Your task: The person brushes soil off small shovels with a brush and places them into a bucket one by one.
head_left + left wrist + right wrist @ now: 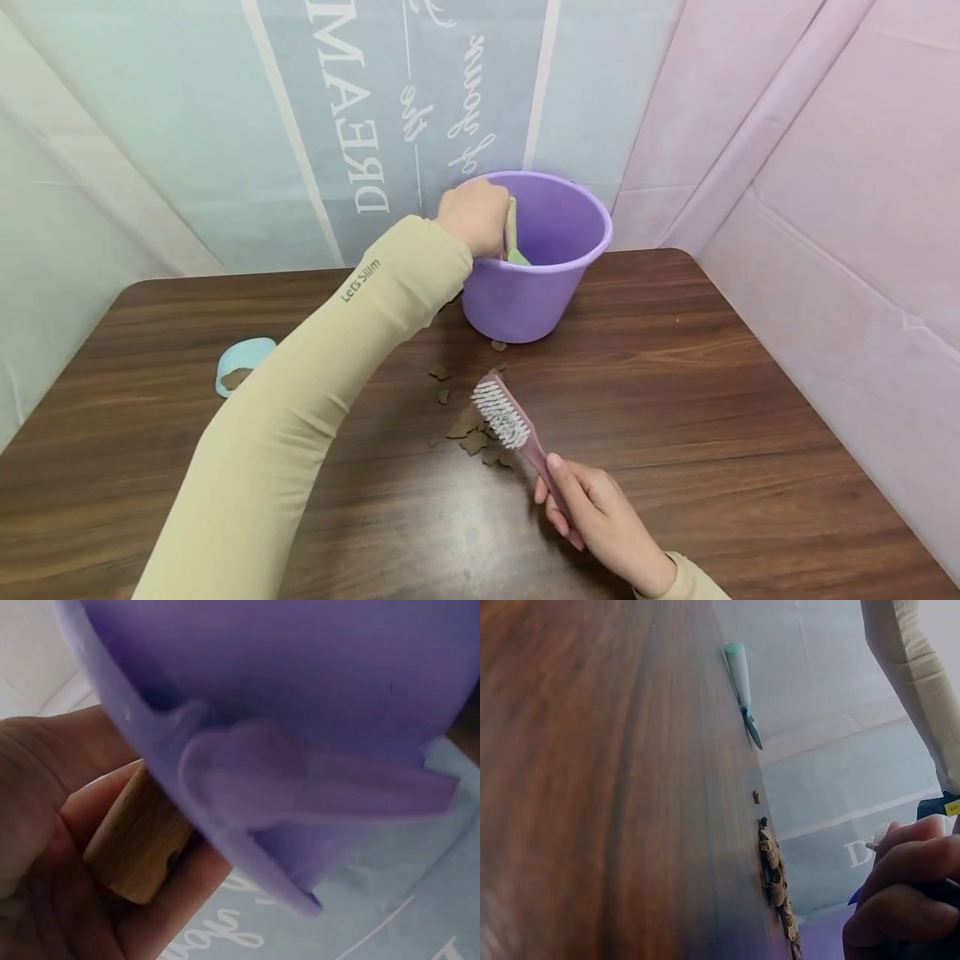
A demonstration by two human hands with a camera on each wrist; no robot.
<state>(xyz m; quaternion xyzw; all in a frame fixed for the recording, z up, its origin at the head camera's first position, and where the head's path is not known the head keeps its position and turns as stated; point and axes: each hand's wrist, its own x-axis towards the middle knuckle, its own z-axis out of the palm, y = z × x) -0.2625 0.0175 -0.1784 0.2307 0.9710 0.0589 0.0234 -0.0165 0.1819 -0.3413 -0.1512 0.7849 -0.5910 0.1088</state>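
My left hand (476,217) is at the near-left rim of a purple bucket (525,304). Its fingers grip a wooden handle (142,840), which runs behind the rim in the left wrist view. A light green part (517,257) of this tool shows inside the bucket; the rest is hidden. My right hand (600,517) holds a pink scrub brush (534,450) by its handle, thumb along the top. The brush's white bristles (501,414) overlap a scatter of thin brown flakes (474,442) on the table in the head view.
A light blue, open-ended container (247,354) lies at the left with a brown piece (236,377) at its mouth. More flakes (438,372) lie between brush and bucket. Behind the wooden table (712,400) hangs a printed cloth (360,108); another pale cloth (862,208) borders the right.
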